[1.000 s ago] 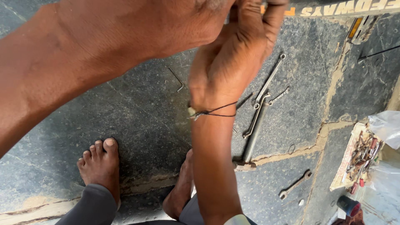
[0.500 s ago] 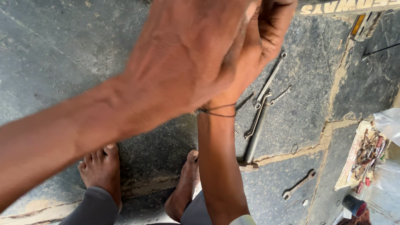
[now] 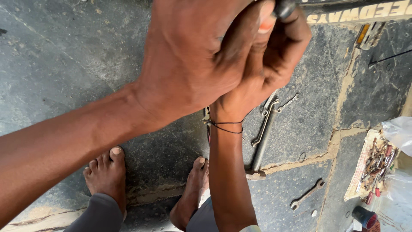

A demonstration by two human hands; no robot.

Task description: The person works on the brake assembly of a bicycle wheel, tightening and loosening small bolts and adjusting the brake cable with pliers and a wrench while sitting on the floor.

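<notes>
Fingers (image 3: 262,25) of our left hand (image 3: 193,64) are curled and pressed together over our right hand (image 3: 266,73). Both hands squeeze around a small dark round thing (image 3: 284,7) at the far edge of our view. We see only its tip, so we cannot tell what it is. Our right hand's fingers are wrapped tight too, mostly hidden under the left hand.

A thin black thread (image 3: 226,125) goes around our right wrist.

Our big left arm crosses the view and hides a lot of the grey stone floor (image 3: 64,64). Our two bare feet (image 3: 107,176) stand on the near side.

Behind our right arm lie a long metal rod (image 3: 262,144) and some thin spanners (image 3: 266,118). One more spanner (image 3: 307,194) lies alone, nearer to us and to the right.

Far off, a dark bar with yellow letters (image 3: 360,11) runs along the top right.

On the right edge sits a flat tray (image 3: 372,169) full of small tools, red and silver. Just past it is a crinkly clear plastic bag (image 3: 398,133). Near the bottom right corner stands a small dark cup with a red rim (image 3: 364,217).
</notes>
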